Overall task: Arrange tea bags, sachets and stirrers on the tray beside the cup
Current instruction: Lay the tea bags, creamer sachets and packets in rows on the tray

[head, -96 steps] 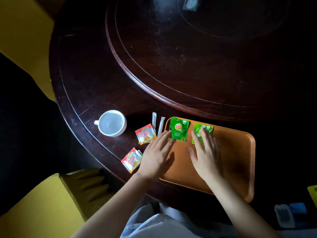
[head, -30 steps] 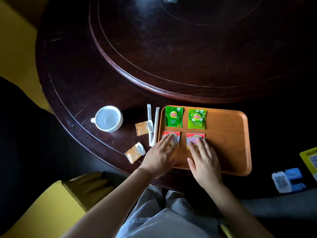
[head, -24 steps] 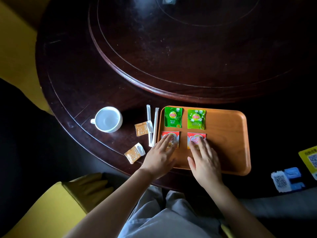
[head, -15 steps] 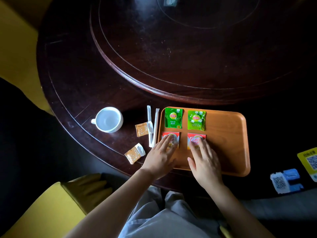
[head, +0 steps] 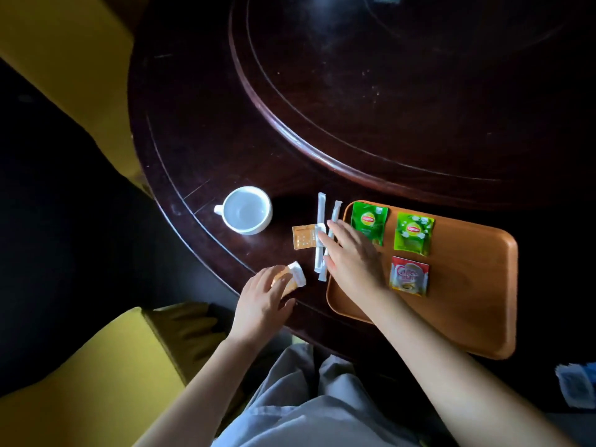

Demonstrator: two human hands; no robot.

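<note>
An orange tray [head: 467, 304] lies on the dark table, right of a white cup [head: 246, 209]. Two green tea bags [head: 368, 222] [head: 413, 233] lie along its far side, and one red creamer sachet [head: 409, 276] lies below them. Two white wrapped stirrers [head: 320, 211] lie on the table just left of the tray. My right hand [head: 351, 256] stretches flat across the tray's left rim and the stirrers, fingertips at a tan sachet [head: 303, 237]. My left hand [head: 263, 296] curls over a second tan sachet [head: 292, 277] near the table's edge. The second creamer sachet is hidden.
A raised round turntable [head: 403, 101] fills the far side of the table. The curved table edge [head: 193, 221] runs just left of the cup. A yellow chair [head: 84, 375] stands at the lower left. A blue-and-white packet [head: 577, 385] lies at the lower right.
Both hands have left the two red creamer sachets on the tray and moved left. The left hand now covers the near tan sachet; the right reaches over the stirrers.
</note>
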